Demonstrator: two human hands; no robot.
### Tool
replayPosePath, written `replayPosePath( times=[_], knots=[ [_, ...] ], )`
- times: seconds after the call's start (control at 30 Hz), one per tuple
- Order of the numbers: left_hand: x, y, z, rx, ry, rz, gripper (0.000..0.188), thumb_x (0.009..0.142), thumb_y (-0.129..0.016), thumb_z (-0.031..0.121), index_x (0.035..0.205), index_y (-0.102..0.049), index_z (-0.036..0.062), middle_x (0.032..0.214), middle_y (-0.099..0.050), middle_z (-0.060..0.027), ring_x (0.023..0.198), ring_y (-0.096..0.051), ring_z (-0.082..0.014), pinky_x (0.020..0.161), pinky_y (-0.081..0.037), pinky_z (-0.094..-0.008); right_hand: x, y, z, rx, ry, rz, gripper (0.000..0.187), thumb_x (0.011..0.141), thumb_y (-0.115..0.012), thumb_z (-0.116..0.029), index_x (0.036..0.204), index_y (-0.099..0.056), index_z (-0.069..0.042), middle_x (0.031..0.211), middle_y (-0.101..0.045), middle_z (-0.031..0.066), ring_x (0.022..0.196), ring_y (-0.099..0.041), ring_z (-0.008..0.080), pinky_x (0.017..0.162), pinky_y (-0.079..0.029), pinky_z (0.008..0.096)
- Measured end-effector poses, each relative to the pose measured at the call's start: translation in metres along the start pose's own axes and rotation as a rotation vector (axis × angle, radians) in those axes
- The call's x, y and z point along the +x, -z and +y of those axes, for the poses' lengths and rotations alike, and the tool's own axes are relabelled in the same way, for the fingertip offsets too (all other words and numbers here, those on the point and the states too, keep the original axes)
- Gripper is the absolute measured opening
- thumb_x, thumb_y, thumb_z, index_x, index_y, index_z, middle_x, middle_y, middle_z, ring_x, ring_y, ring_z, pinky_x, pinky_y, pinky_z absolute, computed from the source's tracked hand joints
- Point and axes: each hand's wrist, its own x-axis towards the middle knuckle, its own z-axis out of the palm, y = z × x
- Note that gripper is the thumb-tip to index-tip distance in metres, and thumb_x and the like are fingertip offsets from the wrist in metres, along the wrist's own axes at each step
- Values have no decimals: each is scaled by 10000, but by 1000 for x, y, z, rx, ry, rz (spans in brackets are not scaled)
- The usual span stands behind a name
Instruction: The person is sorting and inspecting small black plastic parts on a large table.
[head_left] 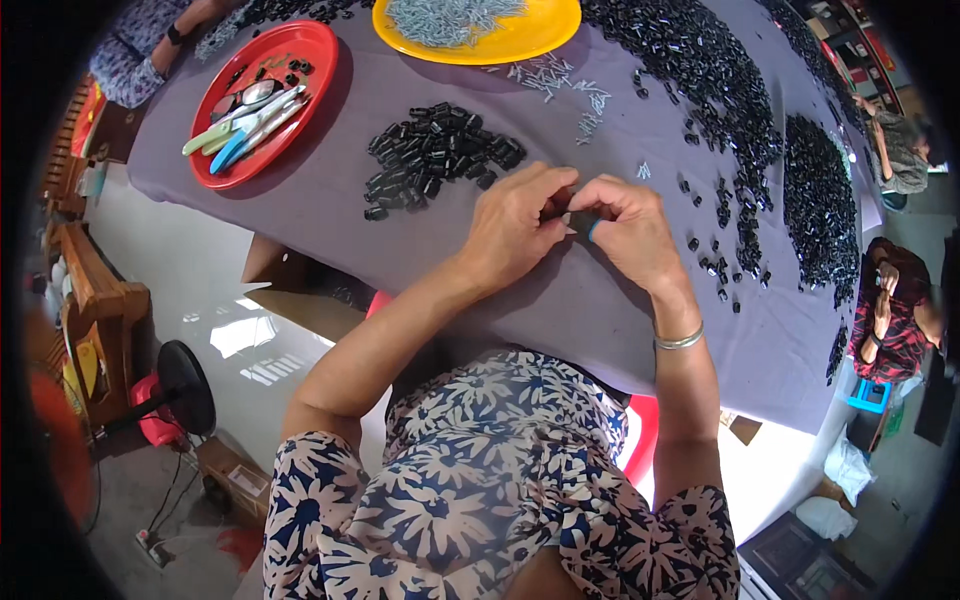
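Observation:
Both my hands meet over the grey-purple cloth (pixel 400 245) near the table's front edge. My left hand (pixel 512 232) is closed in a pinch, its fingertips hiding most of a small dark piece. Close against it, my right hand (pixel 640 235) is also pinched shut, with a blue edge and a small pale tip showing between thumb and fingers; what it holds is too small to name. Just beyond my left hand lies a heap of small black plastic pieces (pixel 440 150). A few silver screws (pixel 644 170) lie past my right hand.
A red tray (pixel 318 50) at the far left holds knife-like tools with coloured handles (pixel 240 135). A yellow plate (pixel 480 55) of screws stands at the back. Black pieces (pixel 745 190) spread across the right side. Other people sit at the far left and right.

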Motion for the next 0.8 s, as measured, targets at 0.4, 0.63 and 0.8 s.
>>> replayPosePath(
  times=[0.4, 0.63, 0.8],
  knots=[
    [5, 0, -2, -181, -17, -14, 662, 691, -715, -115, 1306, -585, 93, 882, -655, -60, 744, -619, -182, 698, -530, -290, 24, 23, -12, 381, -618, -269, 155, 761, -544, -9, 897, -611, -40, 733, -588, 17, 491, -487, 80, 432, -398, 237],
    [9, 0, -12, -166, 24, -159, 651, 701, -715, -130, 1304, -592, 82, 851, -614, -25, 806, -590, -134, 751, -507, -271, 25, 19, -11, 314, -602, -319, 282, 755, -507, 20, 1002, -639, -16, 848, -674, 49, 503, -518, 82, 450, -402, 236],
    [6, 2, -7, -117, 72, -71, 506, 718, -694, -113, 1189, -613, 51, 868, -631, -68, 778, -617, -197, 713, -509, -298, 14, 19, -6, 277, -561, -259, 262, 749, -516, 45, 983, -622, -7, 793, -643, 19, 520, -536, 77, 459, -413, 224]
  ],
)
